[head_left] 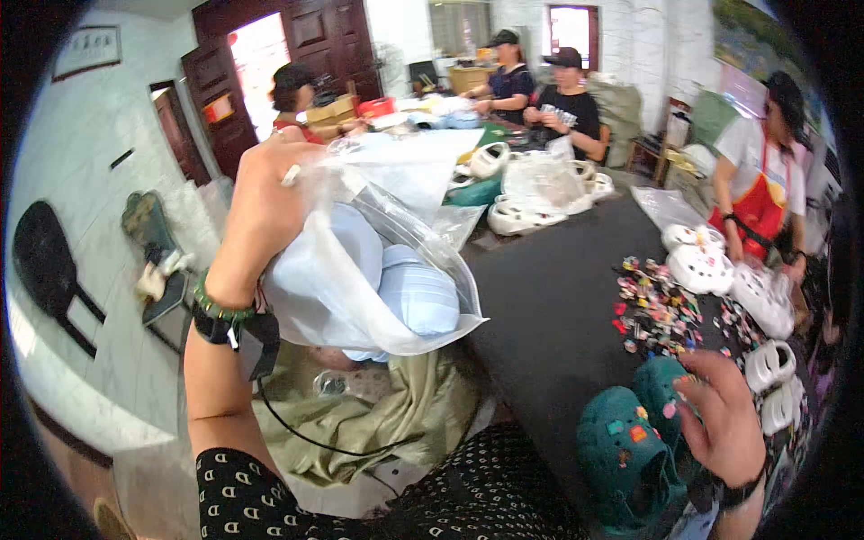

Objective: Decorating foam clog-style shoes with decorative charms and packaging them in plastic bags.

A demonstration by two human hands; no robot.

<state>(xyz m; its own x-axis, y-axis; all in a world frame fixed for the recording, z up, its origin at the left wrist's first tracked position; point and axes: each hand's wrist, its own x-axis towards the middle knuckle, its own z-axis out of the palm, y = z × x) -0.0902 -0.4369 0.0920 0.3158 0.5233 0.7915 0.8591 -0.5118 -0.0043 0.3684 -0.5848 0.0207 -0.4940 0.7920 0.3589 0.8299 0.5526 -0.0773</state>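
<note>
While the left hand clutches a bag, whether the right hand grips green clogs is unclear.

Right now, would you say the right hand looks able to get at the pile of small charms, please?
Probably yes: the right hand, at the green clogs, is close to the pile of small charms, and nothing seems to block the way.

The bag is milky white, the shoes in it pale blue. The clogs are deep teal, dotted with orange and pink charms. The bench is black, the sack olive, the bracelet green. Pale repeating motifs pattern the black sleeve. The apron is red and yellow, the door dark brown.
</note>
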